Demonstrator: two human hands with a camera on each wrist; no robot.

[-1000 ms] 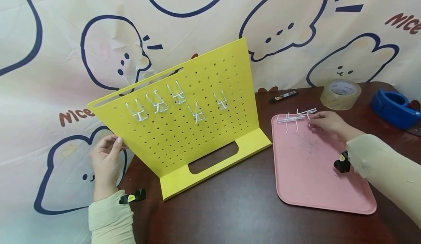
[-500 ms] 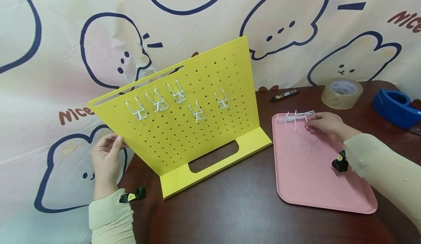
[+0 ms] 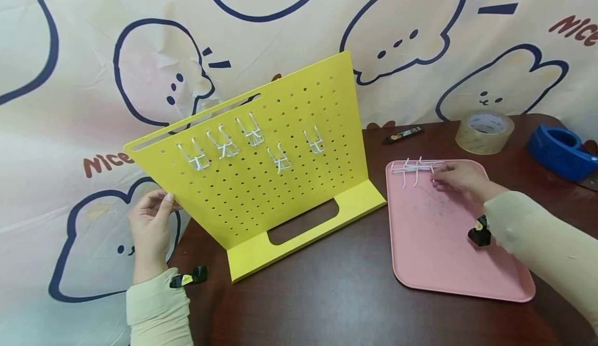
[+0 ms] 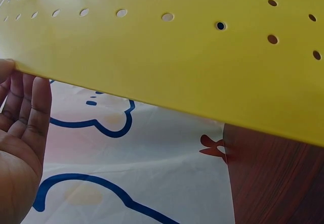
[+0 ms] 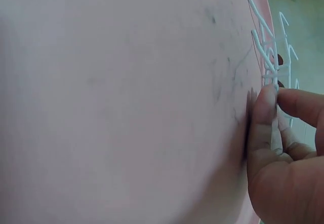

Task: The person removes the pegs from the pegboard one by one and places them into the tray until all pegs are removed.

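A yellow pegboard (image 3: 303, 177) stands tilted on its base, with several white wire hooks (image 3: 200, 162) hanging in its upper holes. The left hand (image 3: 151, 224) pinches the board's left edge between thumb and fingers; in the left wrist view, the fingers (image 4: 40, 100) lie behind that edge. At the far end of a pink tray (image 3: 460, 252), the right hand (image 3: 460, 180) pinches one white wire hook (image 5: 274, 77) between thumb and fingers. Other white hooks (image 3: 405, 167) lie bunched along the tray's far rim. How many there are is hard to tell, since they overlap.
Behind the tray stand a roll of clear tape (image 3: 484, 132) and a blue tape dispenser (image 3: 560, 151). A small dark packet (image 3: 403, 135) lies near the back edge of the brown table (image 3: 322, 294). A printed cloth (image 3: 289, 40) hangs behind everything.
The right hand has shifted slightly left, bringing its hook down in line with the others at the tray's far rim. The left hand and the pegboard stay in place.
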